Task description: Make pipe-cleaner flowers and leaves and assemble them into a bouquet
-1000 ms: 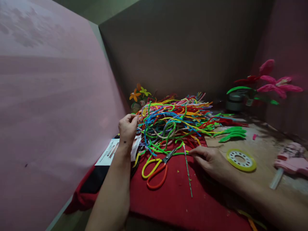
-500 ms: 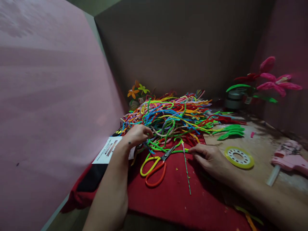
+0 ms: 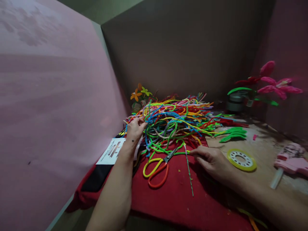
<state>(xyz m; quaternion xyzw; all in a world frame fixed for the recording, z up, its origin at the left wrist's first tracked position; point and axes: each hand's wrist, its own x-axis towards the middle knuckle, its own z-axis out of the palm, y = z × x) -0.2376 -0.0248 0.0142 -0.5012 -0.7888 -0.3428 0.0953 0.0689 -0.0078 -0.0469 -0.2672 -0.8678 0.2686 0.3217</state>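
Note:
My left hand [image 3: 135, 131] reaches to the left side of a big heap of colourful pipe cleaners [image 3: 178, 112]. Its fingertips are pinched at the end of blue pipe cleaners there; exactly which strand is hard to see. Low over the red cloth [image 3: 173, 199], my right hand [image 3: 208, 158] has thumb and forefinger closed on the end of a green pipe cleaner with a yellow tip. Between the hands lie scissors [image 3: 158, 172] with one yellow and one red handle, blades touching green strands. Beside the right fingertips is a thin green twisted stem [image 3: 189, 173].
Right of the cloth are a yellow tape roll [image 3: 241, 159], a pink glue gun [image 3: 290, 160] and green leaf shapes [image 3: 233, 134]. Pink flowers [image 3: 276, 85] stand behind. A printed card [image 3: 112, 151] and a dark flat object [image 3: 97, 177] lie at left, by the pink wall [image 3: 60, 128].
My left hand has moved farther up and away, from the heap's near left side to the blue strands. My right hand keeps its pinch on the pipe cleaner. The view has shifted slightly.

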